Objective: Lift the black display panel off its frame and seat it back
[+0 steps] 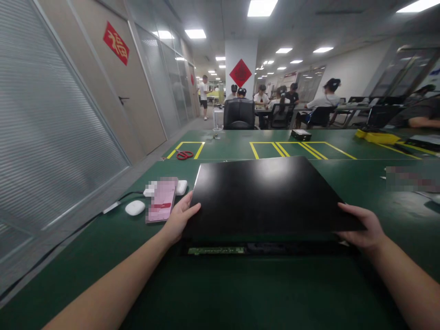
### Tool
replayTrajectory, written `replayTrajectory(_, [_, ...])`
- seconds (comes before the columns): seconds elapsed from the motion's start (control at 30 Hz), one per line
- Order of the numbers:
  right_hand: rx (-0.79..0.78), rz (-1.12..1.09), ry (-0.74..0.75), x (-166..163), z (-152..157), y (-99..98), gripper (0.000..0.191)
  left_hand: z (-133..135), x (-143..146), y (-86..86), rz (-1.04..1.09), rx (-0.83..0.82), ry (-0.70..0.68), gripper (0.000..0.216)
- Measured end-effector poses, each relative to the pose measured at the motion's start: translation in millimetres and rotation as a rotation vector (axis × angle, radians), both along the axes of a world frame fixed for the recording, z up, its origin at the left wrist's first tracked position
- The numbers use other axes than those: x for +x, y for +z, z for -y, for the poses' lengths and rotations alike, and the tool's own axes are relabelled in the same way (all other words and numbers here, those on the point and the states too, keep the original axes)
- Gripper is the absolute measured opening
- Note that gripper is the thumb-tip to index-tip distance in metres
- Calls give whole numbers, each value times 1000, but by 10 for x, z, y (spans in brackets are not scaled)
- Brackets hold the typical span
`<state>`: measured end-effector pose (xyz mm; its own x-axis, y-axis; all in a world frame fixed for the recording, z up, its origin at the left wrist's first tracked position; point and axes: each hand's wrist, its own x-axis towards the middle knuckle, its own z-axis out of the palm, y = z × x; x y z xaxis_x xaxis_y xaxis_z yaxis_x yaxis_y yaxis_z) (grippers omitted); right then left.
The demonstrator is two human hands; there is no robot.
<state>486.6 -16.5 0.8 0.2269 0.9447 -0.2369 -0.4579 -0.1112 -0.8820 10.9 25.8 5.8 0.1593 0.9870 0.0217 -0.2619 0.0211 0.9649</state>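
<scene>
A flat, glossy black panel [264,197] is held between my two hands, tilted, with its near edge raised. My left hand [180,217] grips its left side, thumb on top. The right side is pinched by my right hand [364,227], with the thumb over the edge and the other fingers underneath. Below the panel's near edge a black housing shows, with a strip of green circuit board [216,250] inside. The panel hides the rest of that housing, and I cannot tell whether the two touch.
Left of the panel on the green table [250,293] lie a pink phone [161,201], a white rounded device [135,208] and a cable. Farther back are red-handled scissors [184,155], a small black box [301,134] and a yellow tray [378,137]. Several people sit beyond.
</scene>
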Motion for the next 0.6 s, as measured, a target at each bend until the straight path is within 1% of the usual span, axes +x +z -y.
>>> replayTrajectory(0.07, [-47, -59, 46, -57, -7, 41, 27, -6, -20, -3, 59, -56, 0, 65])
replayTrajectory(0.13, [-27, -106, 31, -121, -6, 122, 26, -26, -44, -24, 128, -76, -9, 63])
replayTrajectory(0.23, [-38, -171, -79, -191, 23, 284, 27, -59, -67, -62, 146, -103, -31, 67])
replayTrajectory(0.3, [-75, -206, -186, -211, 56, 386, 32, -71, -73, -78, 97, -126, -30, 70])
replayTrajectory(0.37, [-75, -218, -304, -219, 86, 464, 38, -69, -75, -83, 21, -114, -10, 73])
replayTrajectory(0.43, [-19, -205, -416, -230, 102, 510, 41, -56, -75, -79, -61, -69, -7, 76])
replayTrajectory(0.5, [70, -176, -499, -247, 100, 526, 43, -36, -69, -70, -125, -17, -34, 75])
replayTrajectory(0.6, [179, -152, -559, -255, 66, 499, 46, -8, -47, -51, -210, 61, -85, 67])
